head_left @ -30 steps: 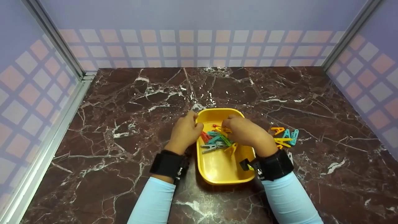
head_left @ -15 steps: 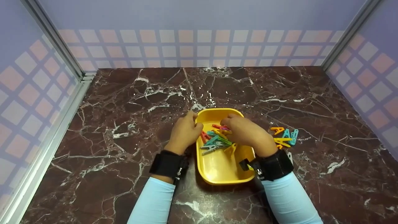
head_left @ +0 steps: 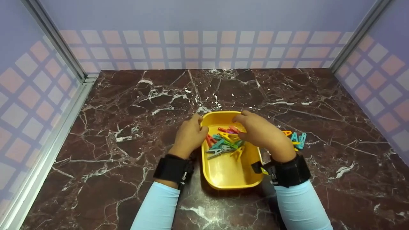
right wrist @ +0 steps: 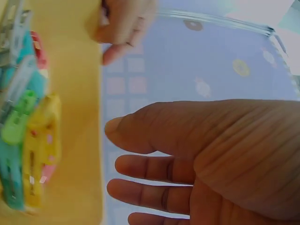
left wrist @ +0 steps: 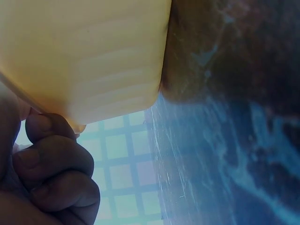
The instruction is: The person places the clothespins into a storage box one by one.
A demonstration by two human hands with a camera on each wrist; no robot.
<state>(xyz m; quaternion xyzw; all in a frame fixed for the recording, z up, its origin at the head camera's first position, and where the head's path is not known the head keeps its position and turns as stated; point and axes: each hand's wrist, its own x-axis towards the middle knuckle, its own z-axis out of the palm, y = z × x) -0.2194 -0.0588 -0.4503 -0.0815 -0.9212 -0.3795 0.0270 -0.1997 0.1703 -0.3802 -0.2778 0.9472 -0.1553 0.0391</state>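
A yellow plastic tray (head_left: 225, 174) holds a mixed pile of clothespins (head_left: 220, 145) in red, teal, green, grey and yellow. My left hand (head_left: 190, 135) pinches the tray's left rim. In the left wrist view the fingers of that left hand (left wrist: 61, 168) are curled by the rim, below the tray's outer wall (left wrist: 112, 61). My right hand (head_left: 260, 134) is over the tray's right rim, beside the pile. Seen from the right wrist, the right hand (right wrist: 197, 154) has straight, parted fingers and nothing between them.
More clothespins, among them a teal one (head_left: 302, 140) and an orange one (head_left: 287, 133), lie on the dark marbled table (head_left: 134, 127) right of the tray, partly hidden by the right hand. Tiled walls (head_left: 207, 48) enclose the back and sides.
My right hand has let go of clothespins in the pile and moved right, its fingers spreading. Red and yellow clothespins now show where it was. My left hand and the tray have stayed still.
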